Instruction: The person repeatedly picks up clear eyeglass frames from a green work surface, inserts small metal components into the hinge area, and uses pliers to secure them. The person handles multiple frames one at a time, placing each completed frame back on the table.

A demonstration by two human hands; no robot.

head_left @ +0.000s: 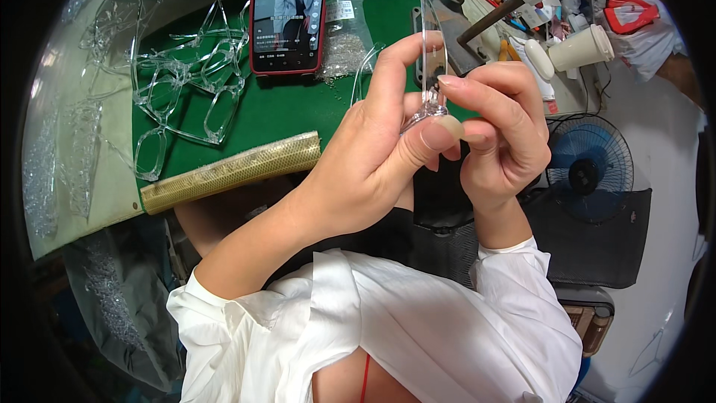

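Observation:
Above the bench's near edge, my left hand (pixel 380 134) grips a clear plastic eyeglass frame (pixel 434 26), one temple of it standing upright. The thumb presses at the hinge end, and the index finger curls behind the temple. Most of the front is hidden by the fingers. Close by on the right, my right hand (pixel 511 123) is closed with curled fingers, its index fingertip against the temple near the hinge. Whatever small thing may sit between those fingers cannot be made out.
Several clear eyeglass frames (pixel 186 78) lie piled on the green mat (pixel 276 116). A phone (pixel 291 15) stands beside a bag of tiny parts (pixel 344 41). A gold mesh-covered strip (pixel 231 172) edges the bench. Metal rods (pixel 488 22), a white cup (pixel 582 48) and a blue fan (pixel 589 168) are rightward.

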